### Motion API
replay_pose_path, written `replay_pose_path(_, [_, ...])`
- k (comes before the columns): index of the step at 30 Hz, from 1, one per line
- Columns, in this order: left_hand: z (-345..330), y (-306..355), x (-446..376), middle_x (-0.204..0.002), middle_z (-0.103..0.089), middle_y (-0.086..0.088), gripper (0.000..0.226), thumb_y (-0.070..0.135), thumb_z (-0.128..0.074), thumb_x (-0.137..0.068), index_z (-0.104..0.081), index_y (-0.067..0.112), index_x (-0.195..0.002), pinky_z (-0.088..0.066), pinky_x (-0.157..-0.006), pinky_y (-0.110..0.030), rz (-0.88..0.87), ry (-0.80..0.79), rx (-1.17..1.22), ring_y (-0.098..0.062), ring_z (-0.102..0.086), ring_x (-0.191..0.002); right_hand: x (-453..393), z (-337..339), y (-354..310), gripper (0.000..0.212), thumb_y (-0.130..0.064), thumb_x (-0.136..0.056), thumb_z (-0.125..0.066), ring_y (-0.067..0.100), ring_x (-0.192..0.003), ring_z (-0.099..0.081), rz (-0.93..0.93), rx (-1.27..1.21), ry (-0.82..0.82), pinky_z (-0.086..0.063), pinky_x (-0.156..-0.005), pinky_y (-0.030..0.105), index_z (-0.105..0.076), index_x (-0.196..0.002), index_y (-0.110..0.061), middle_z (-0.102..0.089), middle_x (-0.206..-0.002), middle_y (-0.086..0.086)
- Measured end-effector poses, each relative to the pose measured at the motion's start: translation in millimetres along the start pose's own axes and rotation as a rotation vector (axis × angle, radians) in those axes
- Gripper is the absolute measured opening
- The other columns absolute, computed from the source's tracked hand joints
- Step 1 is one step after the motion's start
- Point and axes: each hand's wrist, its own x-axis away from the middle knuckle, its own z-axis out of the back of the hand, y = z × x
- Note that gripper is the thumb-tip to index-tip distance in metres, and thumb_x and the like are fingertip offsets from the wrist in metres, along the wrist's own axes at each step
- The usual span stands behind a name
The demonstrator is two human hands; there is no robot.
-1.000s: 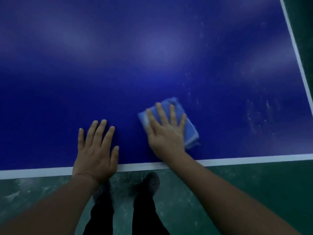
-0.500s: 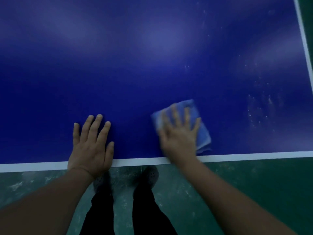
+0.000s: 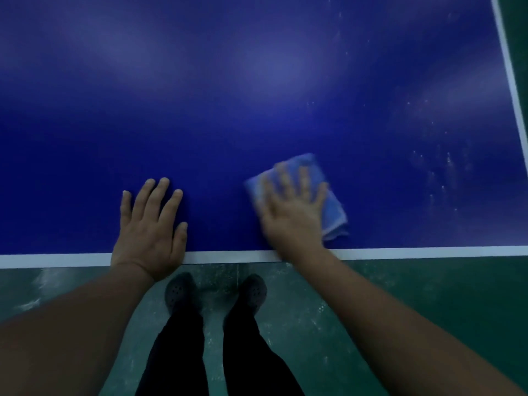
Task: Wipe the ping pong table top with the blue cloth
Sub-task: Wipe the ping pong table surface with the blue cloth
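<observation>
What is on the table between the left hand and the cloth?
Nothing: in the head view only bare blue table top lies between the left hand and the cloth, which the right hand presses flat.

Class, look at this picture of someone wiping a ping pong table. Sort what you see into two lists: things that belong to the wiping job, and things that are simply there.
Part of the job:
blue cloth
table top, with pale specks at the right
right hand, flat on the cloth
left hand, flat on the table

Simply there:
green floor
dark shoes
</observation>
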Motion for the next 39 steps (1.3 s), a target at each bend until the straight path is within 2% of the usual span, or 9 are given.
replay_pose_path(3, [0.6,0.0,-1.2,-0.159,-0.027,-0.018,0.067,0.043,-0.028,-0.094,-0.041,0.005,-0.147,-0.005,-0.120,-0.060,-0.007,-0.010,0.004,-0.035,-0.015,-0.150,-1.0,4.5,18.0,0.054,-0.060,-0.101,-0.022,0.032,-0.153,-0.015,0.358,0.007,-0.061,-0.005,-0.117,0.067,-0.035,-0.151,-0.042,-0.026,-0.164,-0.006])
replay_pose_path(7, [0.2,0.8,-1.9,-0.161,-0.023,-0.015,0.068,0.046,-0.025,-0.094,-0.039,0.008,-0.149,-0.002,-0.121,-0.058,0.025,-0.038,-0.002,-0.031,-0.011,-0.151,-50.4,30.4,106.2,0.055,-0.056,-0.102,-0.024,0.029,-0.154,-0.005,-0.225,-0.037,0.040,-0.001,-0.118,0.065,-0.028,-0.155,-0.041,-0.015,-0.167,-0.007])
replay_pose_path(10, [2.6,2.6,-3.0,-0.161,-0.024,-0.014,0.069,0.047,-0.026,-0.093,-0.040,0.009,-0.149,-0.002,-0.121,-0.056,0.041,-0.046,0.022,-0.030,-0.012,-0.151,-54.0,31.2,93.5,0.054,-0.052,-0.104,-0.024,0.033,-0.153,-0.003,-0.331,-0.045,0.055,0.000,-0.117,0.067,-0.024,-0.156,-0.039,-0.011,-0.168,-0.005])
replay_pose_path(15, [9.4,1.8,-7.0,-0.153,-0.038,-0.015,0.065,0.045,-0.034,-0.090,-0.052,0.007,-0.139,-0.011,-0.121,-0.056,0.043,-0.003,0.101,-0.032,-0.026,-0.145,-5.9,11.2,37.9,0.052,-0.056,-0.105,-0.023,0.035,-0.153,-0.011,0.354,0.104,-0.052,-0.005,-0.117,0.067,-0.030,-0.153,-0.041,-0.022,-0.165,-0.003])
replay_pose_path(20, [15.6,-4.2,-75.9,-0.151,-0.042,-0.016,0.060,0.040,-0.035,-0.091,-0.055,0.005,-0.135,-0.018,-0.118,-0.057,-0.023,0.092,0.079,-0.033,-0.034,-0.141,-99.1,17.5,50.6,0.050,-0.059,-0.104,-0.021,0.030,-0.153,-0.013,0.602,0.107,-0.039,-0.004,-0.119,0.062,-0.033,-0.151,-0.045,-0.026,-0.163,-0.007])
replay_pose_path(23, [21.7,-5.3,-142.8,-0.159,-0.031,-0.011,0.064,0.043,-0.029,-0.093,-0.045,0.010,-0.144,-0.008,-0.122,-0.053,0.009,0.106,0.093,-0.027,-0.022,-0.149,-183.4,35.4,74.1,0.056,-0.062,-0.101,-0.016,0.028,-0.153,-0.010,0.479,0.126,-0.059,-0.004,-0.117,0.063,-0.028,-0.153,-0.044,-0.023,-0.164,-0.006])
replay_pose_path(29, [21.0,-13.0,-195.4,-0.167,-0.005,-0.003,0.070,0.051,-0.015,-0.095,-0.022,0.018,-0.156,0.005,-0.122,-0.050,0.054,0.041,0.045,-0.021,0.005,-0.153,-276.3,81.2,139.6,0.056,-0.055,-0.102,-0.018,0.029,-0.154,0.003,-0.375,-0.086,0.054,0.002,-0.118,0.065,-0.015,-0.156,-0.043,-0.004,-0.168,-0.008])
replay_pose_path(36, [22.9,-11.4,-194.6,-0.166,-0.012,-0.007,0.071,0.051,-0.014,-0.095,-0.026,0.016,-0.156,0.002,-0.122,-0.053,0.052,-0.013,0.056,-0.024,-0.001,-0.153,-150.5,31.7,39.4,0.049,-0.055,-0.105,-0.024,0.031,-0.154,-0.010,0.438,0.026,-0.061,-0.001,-0.119,0.063,-0.031,-0.153,-0.043,-0.021,-0.165,-0.007])
replay_pose_path(39, [23.8,-10.9,-196.6,-0.165,-0.013,-0.007,0.071,0.050,-0.016,-0.094,-0.028,0.015,-0.155,0.003,-0.122,-0.053,0.057,-0.021,0.058,-0.024,-0.002,-0.153,-213.9,54.8,106.9,0.058,-0.056,-0.100,-0.021,0.033,-0.153,-0.012,0.150,0.069,0.004,-0.007,-0.117,0.066,-0.034,-0.153,-0.037,-0.021,-0.165,-0.003])
